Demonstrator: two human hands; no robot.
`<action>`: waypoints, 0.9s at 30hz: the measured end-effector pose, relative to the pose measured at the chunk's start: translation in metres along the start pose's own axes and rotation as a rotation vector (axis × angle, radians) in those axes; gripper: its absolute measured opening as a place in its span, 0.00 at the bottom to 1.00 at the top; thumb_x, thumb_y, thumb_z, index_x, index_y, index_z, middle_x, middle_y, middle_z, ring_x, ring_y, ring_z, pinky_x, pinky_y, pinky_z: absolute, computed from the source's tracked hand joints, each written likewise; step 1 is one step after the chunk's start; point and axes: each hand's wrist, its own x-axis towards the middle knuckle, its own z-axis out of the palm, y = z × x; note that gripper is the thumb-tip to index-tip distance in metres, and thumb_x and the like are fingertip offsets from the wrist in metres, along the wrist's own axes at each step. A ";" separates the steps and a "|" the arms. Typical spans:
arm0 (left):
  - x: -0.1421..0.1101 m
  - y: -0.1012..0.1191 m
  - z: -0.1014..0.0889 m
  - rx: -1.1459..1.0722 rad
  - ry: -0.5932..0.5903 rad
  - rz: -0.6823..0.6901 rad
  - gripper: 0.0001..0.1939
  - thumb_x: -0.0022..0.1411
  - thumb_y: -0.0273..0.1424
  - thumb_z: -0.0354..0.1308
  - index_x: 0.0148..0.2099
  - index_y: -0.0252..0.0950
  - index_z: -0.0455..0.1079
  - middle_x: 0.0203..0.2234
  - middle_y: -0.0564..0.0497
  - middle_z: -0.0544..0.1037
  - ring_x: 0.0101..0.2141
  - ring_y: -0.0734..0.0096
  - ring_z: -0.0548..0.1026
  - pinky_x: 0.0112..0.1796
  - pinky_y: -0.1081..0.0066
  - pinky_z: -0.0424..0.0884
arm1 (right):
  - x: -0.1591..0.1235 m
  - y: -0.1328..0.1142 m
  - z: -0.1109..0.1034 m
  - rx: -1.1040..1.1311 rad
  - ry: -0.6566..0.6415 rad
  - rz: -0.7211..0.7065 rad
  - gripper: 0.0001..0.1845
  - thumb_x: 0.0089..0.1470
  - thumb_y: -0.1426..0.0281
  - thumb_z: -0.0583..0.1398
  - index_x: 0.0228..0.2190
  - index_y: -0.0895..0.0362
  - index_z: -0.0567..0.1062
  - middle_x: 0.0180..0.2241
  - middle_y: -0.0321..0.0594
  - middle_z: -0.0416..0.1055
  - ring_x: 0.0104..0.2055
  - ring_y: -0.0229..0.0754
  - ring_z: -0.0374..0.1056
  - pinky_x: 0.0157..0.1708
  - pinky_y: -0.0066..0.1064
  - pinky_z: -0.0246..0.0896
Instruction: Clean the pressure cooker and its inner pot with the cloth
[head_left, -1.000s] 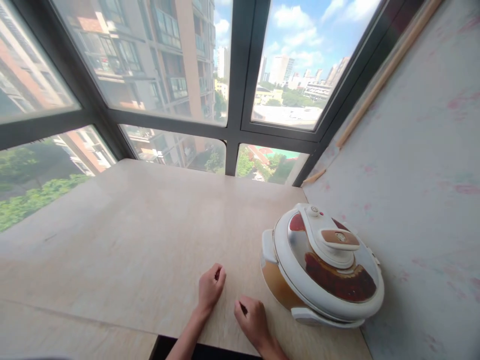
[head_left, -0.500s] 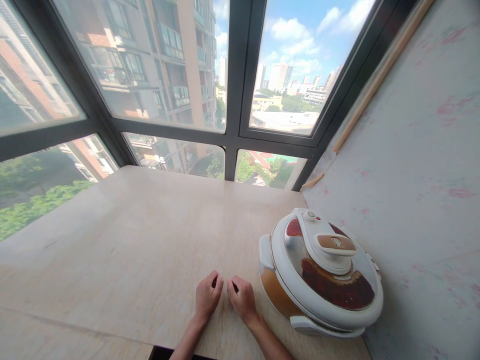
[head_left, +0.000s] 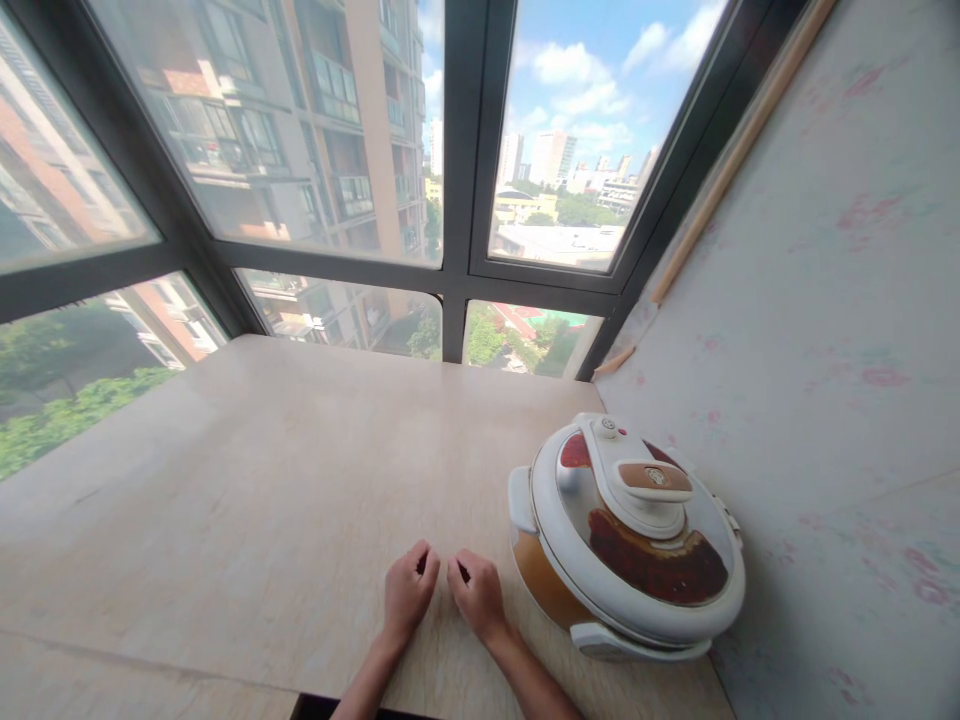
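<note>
My left hand (head_left: 407,593) and my right hand (head_left: 475,594) rest side by side on the pale stone counter (head_left: 247,480), near its front edge. Both are curled into loose fists with nothing visible in them. A white and brown electric pressure cooker (head_left: 628,533) with its lid closed stands just to the right of my right hand, apart from it. Its handle sits on top of the lid.
A papered wall (head_left: 825,330) runs along the right, close behind the cooker. Dark-framed windows (head_left: 457,200) border the counter at the back and left. A dark gap (head_left: 322,708) lies below the counter's front edge.
My right hand slid left across the counter until it lay beside my left hand. The view shifted slightly; the cooker stayed where it was.
</note>
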 end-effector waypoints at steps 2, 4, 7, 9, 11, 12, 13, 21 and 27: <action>0.000 0.000 0.000 0.004 -0.002 0.003 0.18 0.62 0.43 0.42 0.23 0.40 0.53 0.15 0.57 0.61 0.20 0.74 0.62 0.26 0.73 0.55 | 0.000 0.000 0.000 0.008 0.009 0.004 0.20 0.61 0.67 0.52 0.18 0.55 0.64 0.17 0.30 0.61 0.20 0.33 0.53 0.25 0.29 0.41; 0.000 0.000 0.000 0.004 -0.002 0.002 0.18 0.62 0.43 0.42 0.23 0.40 0.53 0.15 0.57 0.61 0.20 0.74 0.62 0.26 0.73 0.55 | 0.000 -0.001 0.000 0.013 0.016 0.009 0.20 0.61 0.67 0.52 0.18 0.55 0.64 0.17 0.30 0.61 0.20 0.33 0.52 0.25 0.29 0.41; 0.000 0.001 0.000 0.006 -0.001 -0.006 0.18 0.62 0.43 0.42 0.24 0.40 0.53 0.16 0.57 0.61 0.20 0.74 0.62 0.26 0.73 0.55 | 0.000 -0.001 -0.001 0.013 0.017 0.010 0.20 0.62 0.67 0.52 0.18 0.55 0.64 0.17 0.30 0.61 0.21 0.33 0.52 0.25 0.29 0.42; 0.000 0.001 -0.001 0.008 -0.005 -0.008 0.18 0.62 0.43 0.42 0.24 0.40 0.53 0.16 0.57 0.62 0.20 0.73 0.62 0.26 0.73 0.55 | 0.000 -0.001 -0.001 0.011 0.012 0.009 0.20 0.62 0.66 0.52 0.18 0.55 0.65 0.17 0.30 0.61 0.21 0.33 0.52 0.25 0.29 0.42; 0.000 0.001 -0.001 0.006 -0.007 -0.010 0.18 0.62 0.43 0.42 0.24 0.40 0.53 0.16 0.57 0.62 0.21 0.73 0.62 0.26 0.73 0.55 | -0.001 -0.001 -0.001 0.007 0.009 0.008 0.20 0.62 0.66 0.52 0.18 0.55 0.65 0.17 0.30 0.61 0.21 0.33 0.52 0.25 0.29 0.42; 0.000 0.002 -0.001 0.004 -0.007 -0.012 0.18 0.62 0.42 0.42 0.24 0.40 0.54 0.16 0.57 0.62 0.21 0.73 0.62 0.26 0.73 0.56 | -0.001 -0.001 -0.002 0.003 0.008 0.007 0.20 0.62 0.66 0.52 0.18 0.55 0.65 0.17 0.30 0.61 0.21 0.33 0.52 0.25 0.29 0.42; 0.000 0.002 -0.001 0.001 -0.006 -0.014 0.17 0.62 0.42 0.42 0.24 0.40 0.54 0.16 0.56 0.62 0.21 0.73 0.63 0.26 0.73 0.56 | -0.001 -0.001 -0.002 0.000 0.006 0.005 0.20 0.62 0.67 0.52 0.18 0.55 0.65 0.17 0.30 0.61 0.21 0.33 0.52 0.25 0.29 0.42; 0.004 0.007 0.002 0.063 0.029 -0.040 0.15 0.61 0.40 0.44 0.23 0.40 0.55 0.15 0.56 0.63 0.19 0.73 0.60 0.26 0.72 0.51 | 0.000 -0.001 -0.003 -0.004 -0.007 -0.024 0.20 0.62 0.68 0.52 0.18 0.56 0.65 0.17 0.30 0.60 0.21 0.33 0.53 0.25 0.29 0.42; 0.004 0.008 0.003 0.090 0.012 -0.041 0.16 0.61 0.40 0.43 0.24 0.39 0.56 0.16 0.54 0.66 0.20 0.73 0.61 0.26 0.72 0.51 | 0.000 -0.001 -0.005 0.006 -0.032 -0.008 0.20 0.62 0.67 0.51 0.18 0.56 0.64 0.17 0.30 0.60 0.21 0.33 0.53 0.25 0.28 0.43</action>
